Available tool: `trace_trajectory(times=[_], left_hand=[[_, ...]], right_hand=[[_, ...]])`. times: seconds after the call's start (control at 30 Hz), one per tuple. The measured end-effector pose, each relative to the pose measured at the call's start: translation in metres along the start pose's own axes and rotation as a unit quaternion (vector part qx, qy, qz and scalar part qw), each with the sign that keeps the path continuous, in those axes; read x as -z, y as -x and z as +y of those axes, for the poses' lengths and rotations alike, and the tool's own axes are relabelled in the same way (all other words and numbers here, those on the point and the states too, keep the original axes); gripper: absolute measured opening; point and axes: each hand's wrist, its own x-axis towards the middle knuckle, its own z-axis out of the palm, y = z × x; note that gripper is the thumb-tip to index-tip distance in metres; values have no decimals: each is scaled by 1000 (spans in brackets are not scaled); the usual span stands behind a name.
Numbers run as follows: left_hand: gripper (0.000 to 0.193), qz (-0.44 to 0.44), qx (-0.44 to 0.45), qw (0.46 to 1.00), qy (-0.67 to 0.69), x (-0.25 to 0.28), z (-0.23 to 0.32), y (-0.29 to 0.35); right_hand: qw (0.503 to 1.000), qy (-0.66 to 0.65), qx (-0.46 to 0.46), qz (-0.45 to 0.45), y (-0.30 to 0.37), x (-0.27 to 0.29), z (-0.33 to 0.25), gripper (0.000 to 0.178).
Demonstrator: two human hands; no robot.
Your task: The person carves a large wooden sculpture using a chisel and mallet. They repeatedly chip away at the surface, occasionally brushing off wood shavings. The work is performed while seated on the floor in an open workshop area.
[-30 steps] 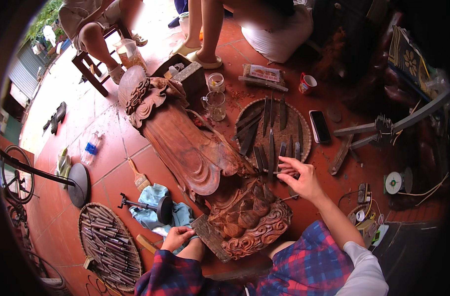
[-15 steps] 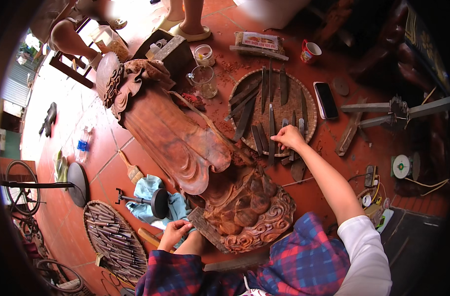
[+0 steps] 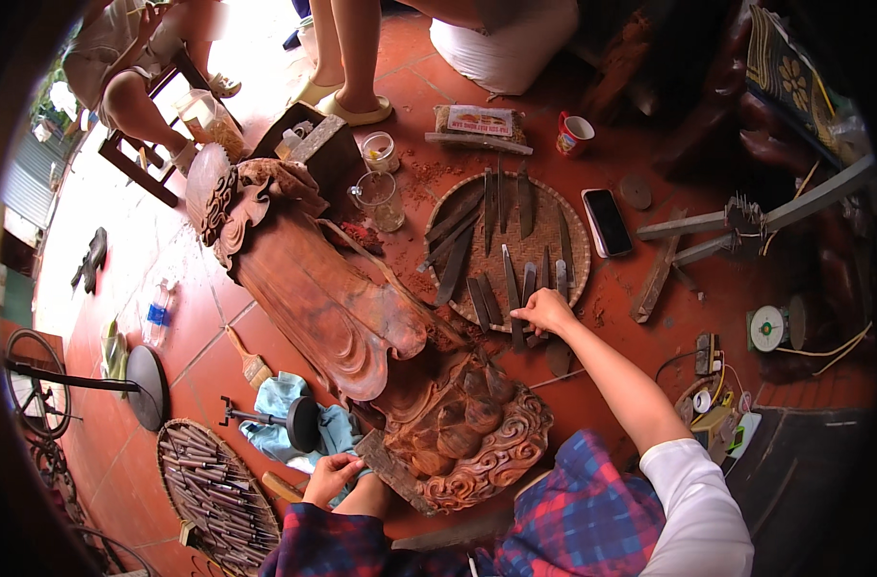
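A carved reddish-brown wooden statue (image 3: pixel 313 298) lies slantwise before me, its swirl-carved base (image 3: pixel 467 433) nearest my lap. My left hand (image 3: pixel 333 478) is closed, fingertips pinched together beside the rough plank edge (image 3: pixel 395 471) of that base. Whether they hold anything small is hidden. To the right of the statue my right hand (image 3: pixel 544 313) reaches over the near rim of a round woven tray (image 3: pixel 578 250). Its thumb and fingers pinch the lower part of a flat dark metal bar (image 3: pixel 511 274) with a pale tip. Several similar flat bars lie around it on the tray.
At left are an oval basket of wooden-handled chisels (image 3: pixel 217 486), a brush (image 3: pixel 254 367), a blue cloth (image 3: pixel 280 399) and a black round stand (image 3: pixel 148 388). A phone (image 3: pixel 607 223), red cup (image 3: pixel 573 133) and glass mug (image 3: pixel 381 200) surround the tray. Other people's legs (image 3: pixel 352 58) are beyond.
The whole view has shifted, so most things sit a little further left and lower. My right hand stays at the tray with the bar. The left hand keeps its pinch beside the base.
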Motion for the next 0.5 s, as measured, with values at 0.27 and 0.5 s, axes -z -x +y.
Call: trace_trajectory(times=[0.27, 0.5], left_hand=[[25, -47, -21, 997, -57, 11, -22, -13], [17, -64, -52, 990, 115, 2, -59, -35]], right_hand=[[991, 65, 15, 118, 21, 11, 43, 31], [964, 101, -44, 242, -23, 11, 79, 34]])
